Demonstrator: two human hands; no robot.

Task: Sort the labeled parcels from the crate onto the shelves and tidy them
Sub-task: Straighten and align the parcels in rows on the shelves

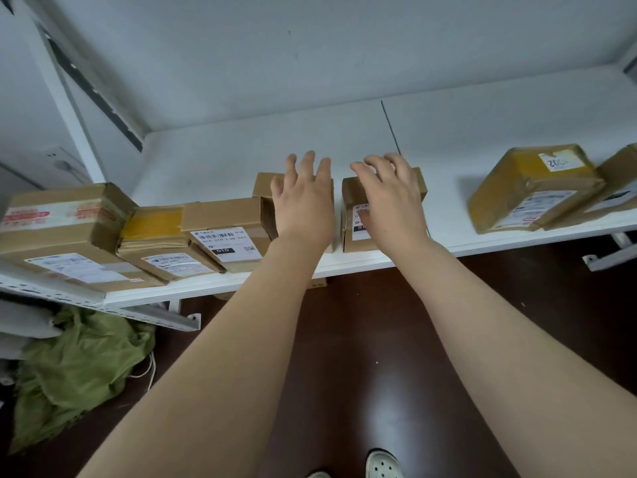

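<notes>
A white shelf (431,132) carries several labelled cardboard parcels. My left hand (303,198) hovers with spread, straight fingers over a small brown box (263,184) at the middle of the shelf. My right hand (389,198) reaches over a second small brown box (351,232) just to the right, fingers loosely bent above its top and covering part of its white label. Neither hand grips anything. To the left lies a row of parcels: a box marked 010 (224,232), a flat yellow-taped parcel (158,243) and a large box (65,232).
At the shelf's right end lies a yellow-taped parcel (531,188) beside another box (620,181) at the frame edge. Green cloth (76,367) lies on the dark floor under the shelf at left. My shoe (382,464) shows at the bottom.
</notes>
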